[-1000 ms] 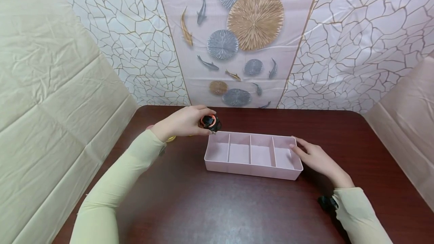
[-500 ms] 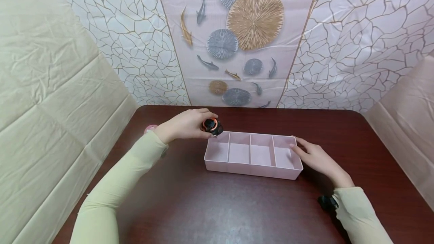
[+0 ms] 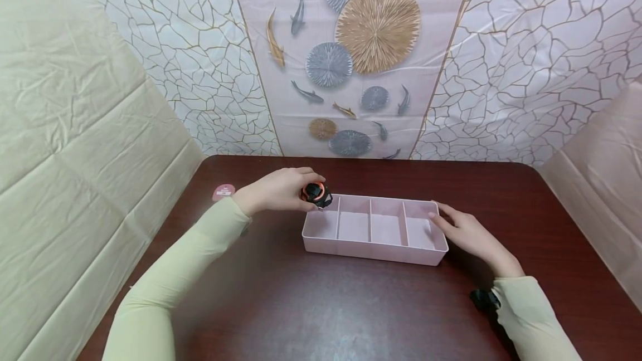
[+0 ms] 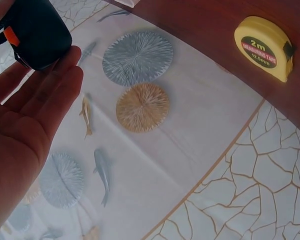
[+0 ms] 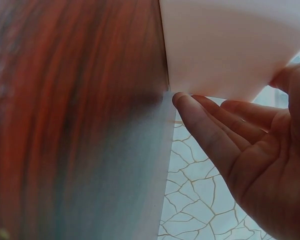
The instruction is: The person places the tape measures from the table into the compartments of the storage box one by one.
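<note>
My left hand [image 3: 281, 189] holds a black-and-orange tape measure [image 3: 316, 194] over the left end compartment of a pink divided organizer box [image 3: 373, 249]. In the left wrist view, the dark case [image 4: 40, 35] with an orange piece sits at the fingertips. My right hand [image 3: 473, 238] grips the box's right end, thumb over the rim and fingers along the outer wall. From the right wrist, the fingers [image 5: 205, 120] touch the pale wall of the box. No items show in the box's compartments; part of the left one is covered by the tape measure.
A yellow measuring tape [image 4: 264, 48] stands on the dark red-brown table, hidden behind the left arm in the head view. A pink round-topped item [image 3: 223, 192] lies at the table's back left. Patterned cloth [image 3: 351, 71] hangs behind the table.
My left hand has come slightly nearer and to the right, bringing the tape measure over the box's left end. The pink item has come into view behind the arm. The right hand stays put.
</note>
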Demonstrator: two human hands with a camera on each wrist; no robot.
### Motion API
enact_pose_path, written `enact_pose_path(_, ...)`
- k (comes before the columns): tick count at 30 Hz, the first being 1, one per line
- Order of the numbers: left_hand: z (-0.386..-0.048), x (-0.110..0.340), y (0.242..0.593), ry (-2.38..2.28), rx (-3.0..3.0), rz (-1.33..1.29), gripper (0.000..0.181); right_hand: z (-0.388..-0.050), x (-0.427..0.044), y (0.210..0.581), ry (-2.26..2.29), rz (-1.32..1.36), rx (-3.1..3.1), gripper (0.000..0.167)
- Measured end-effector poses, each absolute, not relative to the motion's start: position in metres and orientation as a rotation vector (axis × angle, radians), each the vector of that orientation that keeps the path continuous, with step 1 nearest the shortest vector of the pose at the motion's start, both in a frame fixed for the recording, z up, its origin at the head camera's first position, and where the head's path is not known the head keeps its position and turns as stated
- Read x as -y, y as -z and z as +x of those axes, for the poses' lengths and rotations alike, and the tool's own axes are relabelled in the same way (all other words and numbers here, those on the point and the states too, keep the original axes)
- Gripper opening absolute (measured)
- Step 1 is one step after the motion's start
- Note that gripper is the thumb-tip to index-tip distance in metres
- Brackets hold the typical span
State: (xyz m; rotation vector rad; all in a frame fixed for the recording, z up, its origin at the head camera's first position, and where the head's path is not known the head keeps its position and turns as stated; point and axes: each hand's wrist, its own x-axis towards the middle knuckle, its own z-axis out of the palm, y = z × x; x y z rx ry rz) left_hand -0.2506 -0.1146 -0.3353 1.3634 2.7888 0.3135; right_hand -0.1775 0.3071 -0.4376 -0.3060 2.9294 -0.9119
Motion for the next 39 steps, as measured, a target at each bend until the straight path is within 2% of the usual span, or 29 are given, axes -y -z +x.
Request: enact_pose_path(39, -0.25, 0.103, 0.368, -0.258, -2.694, 1.349, 0.056, -0.177, -0.307, 0.438, 0.927, -0.287, -2.915, 0.072)
